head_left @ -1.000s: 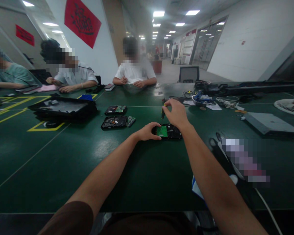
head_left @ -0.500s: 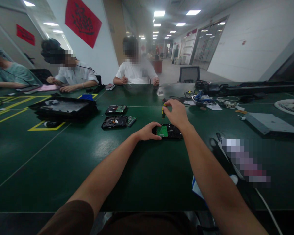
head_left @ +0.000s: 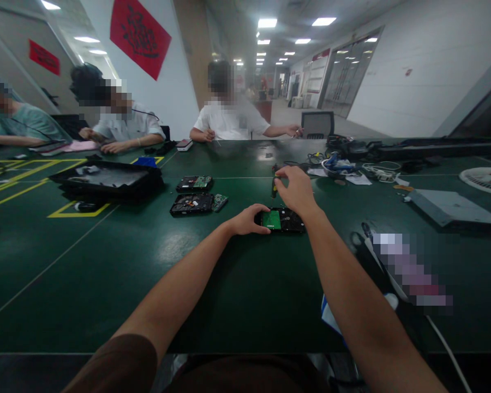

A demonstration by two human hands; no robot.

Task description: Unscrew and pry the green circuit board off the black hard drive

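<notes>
A black hard drive with a green circuit board (head_left: 285,219) lies flat on the dark green table (head_left: 237,284). Around its left end, thumb and fingers of my left hand (head_left: 249,219) grip the edges. Above the far edge of the drive, my right hand (head_left: 297,188) pinches a yellow-and-black screwdriver (head_left: 274,187), held upright with its tip down. Whether the tip touches a screw is too small to make out. To the left lie two more hard drives, one nearer (head_left: 191,203) and one farther (head_left: 194,183), with a small loose circuit board (head_left: 220,202) beside the nearer one.
Black trays (head_left: 106,183) are stacked at left. A grey metal box (head_left: 454,207), a bowl of cables (head_left: 337,165) and a power strip (head_left: 387,267) are on the right. A person in white (head_left: 229,120) sits opposite; two other people sit at far left.
The person opposite has stretched an arm out toward the chair on the right. My left hand keeps its grip on the hard drive; my right fingers shift slightly on the screwdriver.
</notes>
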